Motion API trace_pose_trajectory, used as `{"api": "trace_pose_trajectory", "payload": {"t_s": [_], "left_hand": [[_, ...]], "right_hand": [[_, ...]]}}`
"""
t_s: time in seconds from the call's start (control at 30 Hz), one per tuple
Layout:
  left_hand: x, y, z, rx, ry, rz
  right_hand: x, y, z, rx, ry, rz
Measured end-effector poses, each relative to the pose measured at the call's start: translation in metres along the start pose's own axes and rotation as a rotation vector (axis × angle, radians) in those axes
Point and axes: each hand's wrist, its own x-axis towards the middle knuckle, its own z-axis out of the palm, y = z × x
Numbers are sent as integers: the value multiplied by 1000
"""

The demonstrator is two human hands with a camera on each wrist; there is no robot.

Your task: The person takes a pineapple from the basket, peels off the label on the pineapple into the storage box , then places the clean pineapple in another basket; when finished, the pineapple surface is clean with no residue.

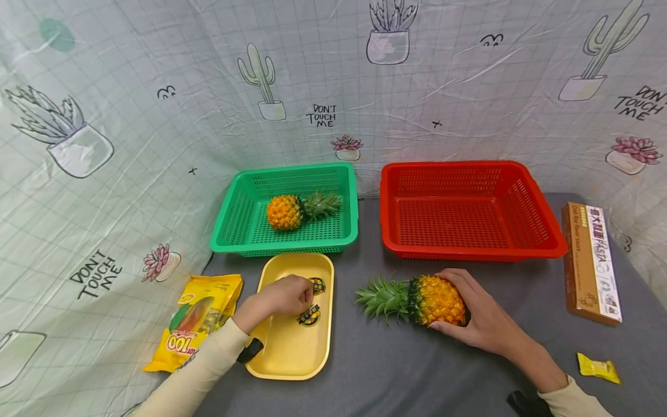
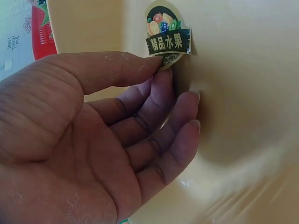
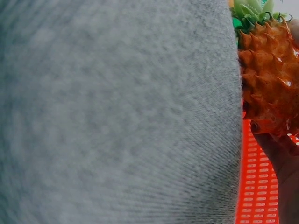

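Note:
My left hand (image 1: 289, 295) is over a yellow tray (image 1: 283, 359), pinching a dark fruit sticker (image 2: 169, 39) between thumb and index finger; the other fingers curl loosely beneath. Two such stickers show in the tray in the head view, one label (image 1: 316, 285) beside the fingertips and another label (image 1: 308, 315) just nearer. My right hand (image 1: 482, 315) grips a small pineapple (image 1: 438, 298) round its base end, its leafy crown pointing left. In the right wrist view that pineapple (image 3: 271, 74) is partly cut off, and grey cloth fills most of the picture.
A green basket (image 1: 283, 251) holds a second pineapple (image 1: 285, 212) behind the tray. The red basket (image 1: 474, 252) stands right of it. A yellow snack bag (image 1: 190, 324) lies left; a pasta box (image 1: 591, 263) and a small yellow packet (image 1: 598, 368) lie right.

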Motion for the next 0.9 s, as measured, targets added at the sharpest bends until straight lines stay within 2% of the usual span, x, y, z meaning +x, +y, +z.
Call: {"api": "trace_pose_trajectory", "payload": {"t_s": [0.33,0.53,0.7,0.8,0.9], "left_hand": [[-1,7,4,90,42,-90],[-4,7,4,162,90,-119],[-8,4,1,151,116,-89],[-9,4,-4,120,130,-41],[-8,8,-10,94,166,44]], "right_hand": [[0,-1,0,-1,-7,14],[-1,-2,-1,9,-14,27],[-1,-1,0,6,-6,20],[-1,0,0,3,0,9],[-1,0,0,2,3,8]]}}
